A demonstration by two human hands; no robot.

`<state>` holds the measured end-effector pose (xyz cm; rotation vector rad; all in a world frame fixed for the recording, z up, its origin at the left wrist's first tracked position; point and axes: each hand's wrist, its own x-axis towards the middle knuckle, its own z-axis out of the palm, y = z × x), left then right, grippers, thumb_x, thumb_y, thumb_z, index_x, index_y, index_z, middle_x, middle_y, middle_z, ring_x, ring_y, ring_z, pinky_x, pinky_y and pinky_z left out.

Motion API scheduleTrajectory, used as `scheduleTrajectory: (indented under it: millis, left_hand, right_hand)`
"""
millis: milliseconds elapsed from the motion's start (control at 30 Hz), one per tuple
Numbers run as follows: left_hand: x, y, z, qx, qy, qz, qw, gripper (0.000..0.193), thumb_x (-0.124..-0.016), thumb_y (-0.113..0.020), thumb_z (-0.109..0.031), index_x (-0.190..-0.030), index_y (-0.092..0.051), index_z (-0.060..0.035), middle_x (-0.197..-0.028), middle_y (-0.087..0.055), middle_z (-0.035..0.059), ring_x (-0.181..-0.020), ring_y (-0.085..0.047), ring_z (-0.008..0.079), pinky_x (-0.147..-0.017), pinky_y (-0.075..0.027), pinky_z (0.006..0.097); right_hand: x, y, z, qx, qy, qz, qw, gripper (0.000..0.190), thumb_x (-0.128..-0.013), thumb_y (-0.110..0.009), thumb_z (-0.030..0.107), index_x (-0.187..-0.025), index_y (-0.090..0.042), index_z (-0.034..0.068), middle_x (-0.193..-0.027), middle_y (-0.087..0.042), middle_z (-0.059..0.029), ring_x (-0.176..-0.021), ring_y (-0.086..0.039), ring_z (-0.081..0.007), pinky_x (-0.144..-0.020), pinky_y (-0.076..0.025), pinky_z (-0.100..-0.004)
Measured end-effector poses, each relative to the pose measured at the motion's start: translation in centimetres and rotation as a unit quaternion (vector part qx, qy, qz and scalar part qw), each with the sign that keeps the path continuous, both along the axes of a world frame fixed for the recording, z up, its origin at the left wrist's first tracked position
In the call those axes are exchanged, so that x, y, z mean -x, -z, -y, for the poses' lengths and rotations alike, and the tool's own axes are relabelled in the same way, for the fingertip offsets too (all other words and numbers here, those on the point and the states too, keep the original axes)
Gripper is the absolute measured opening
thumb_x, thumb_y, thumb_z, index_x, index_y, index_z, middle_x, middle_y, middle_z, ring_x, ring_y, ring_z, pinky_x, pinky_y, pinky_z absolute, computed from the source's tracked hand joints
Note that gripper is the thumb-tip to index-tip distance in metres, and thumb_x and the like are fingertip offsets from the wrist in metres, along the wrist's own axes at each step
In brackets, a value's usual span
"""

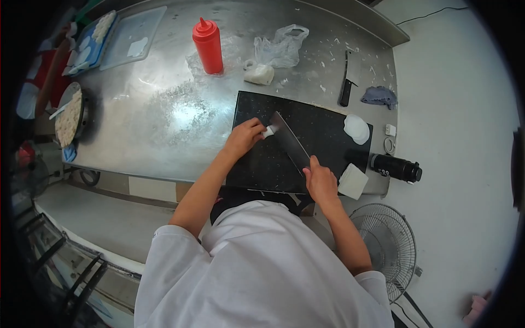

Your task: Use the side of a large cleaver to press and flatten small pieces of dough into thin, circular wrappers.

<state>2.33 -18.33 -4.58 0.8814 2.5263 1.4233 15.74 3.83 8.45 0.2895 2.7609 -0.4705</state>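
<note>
My right hand (321,179) grips the handle of a broad-bladed cleaver (290,137), whose blade slants up and left over the black cutting board (262,164). Near the blade's far end, my left hand (247,137) pinches a small white piece (269,131), perhaps dough; the piece seems to meet the blade, but contact is hard to tell. Round white sheets (357,129) lie overlapping at the board's right edge. Below them, a stack of square white sheets (353,181) overhangs the board's lower right corner. A white lump (259,74) rests beyond the board, beside a clear plastic bag (283,46).
A red squeeze bottle (208,47) stands on the steel table (131,102). A second cleaver (348,78), a grey-blue cloth (379,96) and a black bottle (395,167) are right. Left are a pan of filling (69,119), trays (137,39) and another person's arm (51,78). A fan (383,250) stands lower right.
</note>
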Motion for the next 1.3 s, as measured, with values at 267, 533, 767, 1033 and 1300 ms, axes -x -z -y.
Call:
scheduleTrajectory:
  millis: [267, 533, 767, 1033, 1300]
  left_hand:
    - [2.9, -0.7, 0.0, 0.016, 0.084, -0.027, 0.996, 0.020, -0.079, -0.073, -0.010, -0.096, -0.066, -0.0052, -0.099, -0.059, 0.0089, -0.088, -0.063, 0.0308, -0.076, -0.052, 0.0376]
    - [2.9, -0.3, 3.9, -0.230, -0.020, 0.317, 0.920, 0.008, -0.090, -0.064, 0.001, -0.094, -0.058, -0.0020, -0.102, -0.068, 0.0110, -0.089, -0.065, 0.0129, -0.072, -0.056, 0.0257]
    - [-1.6, -5.3, -4.8, -0.019, 0.368, 0.178, 0.912, 0.022, -0.082, -0.067, 0.005, -0.100, -0.060, -0.0048, -0.090, -0.065, 0.0112, -0.089, -0.067, 0.0294, -0.080, -0.053, 0.0342]
    - [-3.5, -4.2, -10.9, 0.316, 0.559, -0.034, 0.766, 0.038, -0.063, -0.079, -0.002, -0.098, -0.066, -0.0104, -0.110, -0.060, 0.0111, -0.102, -0.064, 0.0342, -0.085, -0.053, 0.0448]
    - [-3.6, -5.1, -12.2, 0.348, 0.511, -0.083, 0.782, 0.041, -0.057, -0.086, -0.008, -0.089, -0.060, -0.0068, -0.097, -0.061, 0.0109, -0.092, -0.064, 0.0332, -0.077, -0.051, 0.0416]
  right_hand:
    - [-1.4, 4.7, 5.3, -0.005, 0.085, -0.019, 0.996, 0.027, -0.095, -0.057, 0.019, -0.113, -0.045, 0.002, -0.073, -0.065, -0.0258, -0.072, -0.064, -0.0487, -0.064, -0.051, -0.0566]
    - [-10.6, 3.4, 10.1, 0.085, 0.287, -0.164, 0.940, 0.033, -0.092, -0.066, 0.023, -0.103, -0.048, -0.002, -0.081, -0.068, -0.0251, -0.078, -0.065, -0.0477, -0.065, -0.051, -0.0503]
    - [-18.8, 3.8, 12.5, 0.109, 0.583, -0.222, 0.774, 0.036, -0.089, -0.070, 0.022, -0.107, -0.055, -0.005, -0.091, -0.068, -0.0242, -0.083, -0.069, -0.0356, -0.074, -0.052, -0.0404]
    - [-20.6, 4.3, 15.4, 0.084, 0.631, -0.238, 0.734, 0.033, -0.089, -0.071, 0.021, -0.105, -0.056, -0.003, -0.081, -0.065, -0.0148, -0.071, -0.062, -0.0229, -0.068, -0.050, -0.0360]
    - [-21.2, 5.3, 12.7, 0.175, 0.617, -0.244, 0.728, 0.033, -0.088, -0.072, 0.022, -0.104, -0.057, -0.003, -0.087, -0.069, -0.0173, -0.078, -0.066, -0.0259, -0.072, -0.050, -0.0368]
